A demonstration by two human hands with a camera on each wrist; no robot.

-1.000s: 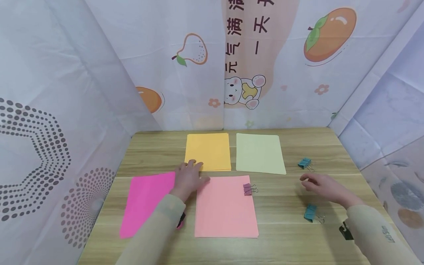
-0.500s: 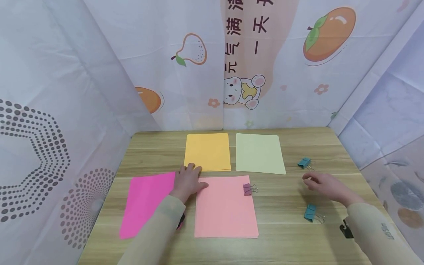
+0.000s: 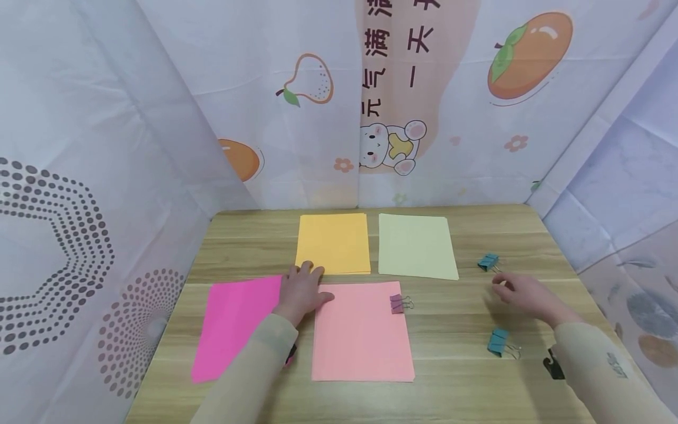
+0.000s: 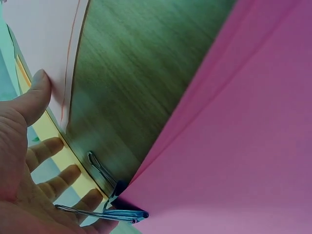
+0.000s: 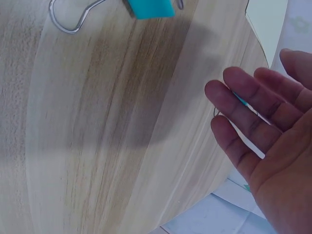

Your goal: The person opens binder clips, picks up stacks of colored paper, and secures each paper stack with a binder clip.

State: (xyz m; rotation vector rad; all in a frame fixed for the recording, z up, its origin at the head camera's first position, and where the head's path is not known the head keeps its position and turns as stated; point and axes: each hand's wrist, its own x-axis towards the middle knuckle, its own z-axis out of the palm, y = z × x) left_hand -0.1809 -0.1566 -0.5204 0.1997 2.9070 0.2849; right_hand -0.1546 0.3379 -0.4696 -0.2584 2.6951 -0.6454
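Note:
My left hand [image 3: 301, 293] spreads its fingers over the gap between the magenta paper [image 3: 233, 330] and the orange-yellow paper [image 3: 333, 244]. Its thumb lies by the light pink paper [image 3: 362, 335]. The left wrist view shows a dark binder clip [image 4: 127, 214] gripping a corner of the magenta paper beside those fingers; in the head view the hand covers it. My right hand [image 3: 532, 299] hovers above the table with loosely bent fingers and holds nothing. One teal binder clip [image 3: 488, 262] lies just beyond it, another teal binder clip [image 3: 498, 343] just nearer the body.
A purple binder clip [image 3: 397, 304] is on the light pink paper's right edge. Pale green paper [image 3: 416, 246] lies at the back. A small black piece [image 3: 553, 365] is by the right sleeve, and a black-and-pink item [image 3: 291, 354] peeks out beside the left sleeve. Curtains enclose the table.
My right hand has shifted slightly to the right, away from the far teal clip. My left hand has drawn back a little, its fingertips lower on the yellow paper's edge.

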